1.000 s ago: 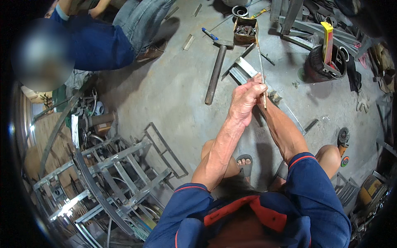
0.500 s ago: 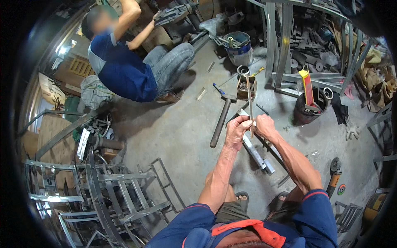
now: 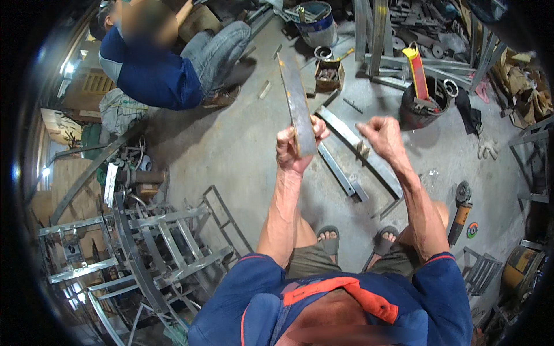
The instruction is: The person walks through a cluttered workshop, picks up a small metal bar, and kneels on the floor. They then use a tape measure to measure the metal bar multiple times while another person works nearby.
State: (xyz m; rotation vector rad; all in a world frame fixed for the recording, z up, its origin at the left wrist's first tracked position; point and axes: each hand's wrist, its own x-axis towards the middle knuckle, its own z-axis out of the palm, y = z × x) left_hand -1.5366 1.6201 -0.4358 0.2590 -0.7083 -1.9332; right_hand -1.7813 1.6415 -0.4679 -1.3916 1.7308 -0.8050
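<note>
My left hand (image 3: 299, 144) is closed around the lower end of a long flat metal strip (image 3: 297, 101). The strip stands tilted away from me, its broad grey face toward me and its edges rusty brown. Apart from it, to the right, my right hand (image 3: 383, 138) is closed with the thumb pointing left. A small brownish piece (image 3: 362, 149) shows just below that thumb; whether the fingers hold it or it lies lower down, I cannot tell. Beneath the hands, a pale metal bar (image 3: 369, 158) and a square steel tube (image 3: 340, 173) lie on the floor.
Another person (image 3: 153, 69) crouches at the far left. Welded steel frames (image 3: 167, 248) stand at the near left. A dark bucket (image 3: 424, 106), a blue-and-white bucket (image 3: 317, 29) and a small box (image 3: 329, 75) stand ahead. At right lie an angle grinder (image 3: 461, 213) and a glove (image 3: 487, 147).
My right hand has let go of the strip and moved right. My left hand has moved left and turned the strip from its narrow edge to its broad face.
</note>
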